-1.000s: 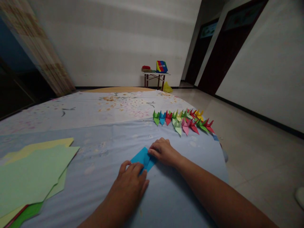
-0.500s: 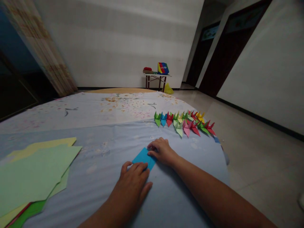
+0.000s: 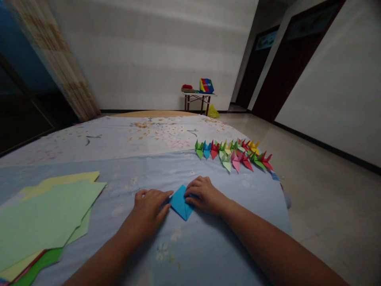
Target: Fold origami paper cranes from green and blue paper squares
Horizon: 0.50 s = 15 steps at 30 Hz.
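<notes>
A small blue piece of folded origami paper (image 3: 179, 201) lies on the blue cloth, turned so that one corner points toward me. Its left corner sits between the thumb and forefinger of my left hand (image 3: 151, 208). On the other side, my right hand (image 3: 206, 195) is closed over the right part of the paper, with curled fingers and thumb on it. That covered part is hidden. Beyond my right hand stand several folded paper cranes (image 3: 236, 157) in green, blue, red, pink and yellow.
A stack of coloured paper sheets (image 3: 50, 214), pale green on top, lies to the left. The table has a floral cloth (image 3: 143, 137) with a blue cloth over its near part. Against the far wall, a small table (image 3: 199, 95) carries a colourful bag (image 3: 206, 85).
My left hand has moved left, from over the paper's near side to its left corner, uncovering the near point and a folded edge. My right hand stays at the paper's right side.
</notes>
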Available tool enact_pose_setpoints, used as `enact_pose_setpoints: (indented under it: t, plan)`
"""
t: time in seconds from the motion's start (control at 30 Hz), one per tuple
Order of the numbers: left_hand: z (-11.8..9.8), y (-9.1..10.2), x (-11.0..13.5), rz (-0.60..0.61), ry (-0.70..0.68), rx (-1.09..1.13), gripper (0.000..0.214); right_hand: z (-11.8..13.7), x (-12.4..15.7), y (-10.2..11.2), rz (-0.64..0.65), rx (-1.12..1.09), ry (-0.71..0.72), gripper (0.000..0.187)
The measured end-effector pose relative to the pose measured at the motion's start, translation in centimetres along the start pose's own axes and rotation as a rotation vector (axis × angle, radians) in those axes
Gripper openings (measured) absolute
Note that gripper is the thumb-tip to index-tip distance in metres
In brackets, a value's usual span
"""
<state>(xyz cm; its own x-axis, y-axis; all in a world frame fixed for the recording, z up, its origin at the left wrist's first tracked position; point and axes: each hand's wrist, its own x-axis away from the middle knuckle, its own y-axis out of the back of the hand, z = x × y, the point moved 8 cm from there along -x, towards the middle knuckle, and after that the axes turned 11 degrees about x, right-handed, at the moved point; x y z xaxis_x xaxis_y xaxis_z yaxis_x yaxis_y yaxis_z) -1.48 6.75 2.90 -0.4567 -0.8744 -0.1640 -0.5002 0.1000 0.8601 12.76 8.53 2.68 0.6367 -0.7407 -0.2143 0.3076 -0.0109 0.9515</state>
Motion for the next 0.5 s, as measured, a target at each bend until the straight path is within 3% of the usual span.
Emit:
enact_pose_setpoints:
  t: [0.37, 0.5]
  plan:
    - [-0.1, 0.2, -0.13, 0.031, 0.077, 0.14, 0.037, -0.11, -0.23, -0.23, 0.004, -0.017, 0.063, 0.02]
    - [-0.03, -0.24, -0.37, 0.058, 0.039, 0.115, 0.032, -0.04, -0.23, -0.12, -0.018, -0.024, 0.081, 0.02]
